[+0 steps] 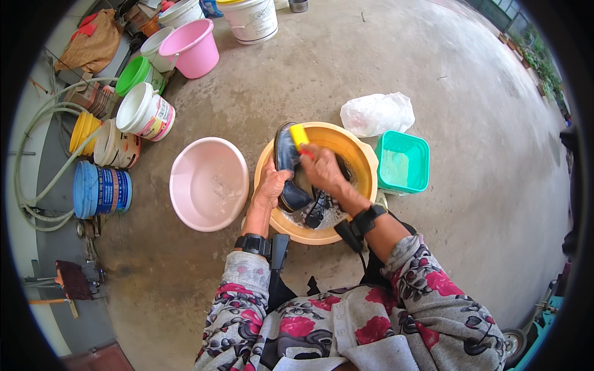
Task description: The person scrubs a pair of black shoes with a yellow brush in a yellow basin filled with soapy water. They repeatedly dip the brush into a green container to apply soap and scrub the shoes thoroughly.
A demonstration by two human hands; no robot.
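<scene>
My left hand [271,185] grips a dark blue shoe [286,150] by its middle, holding it tilted over the left side of an orange plastic basin [320,238]. A yellow and red scrub brush [299,136] is in my right hand [324,170], its yellow end against or just over the shoe's upper part. My fingers and the brush hide some of that contact. Inside the basin, sudsy water surrounds another dark item with straps or laces [315,215], partly hidden by my right forearm.
A pale pink basin [209,184] stands left of the orange one. To the right are a green square tub [403,161] and a white plastic bag [378,114]. Several buckets, including a blue one [103,189] and a pink one [190,48], line the left, near a coiled hose [28,201].
</scene>
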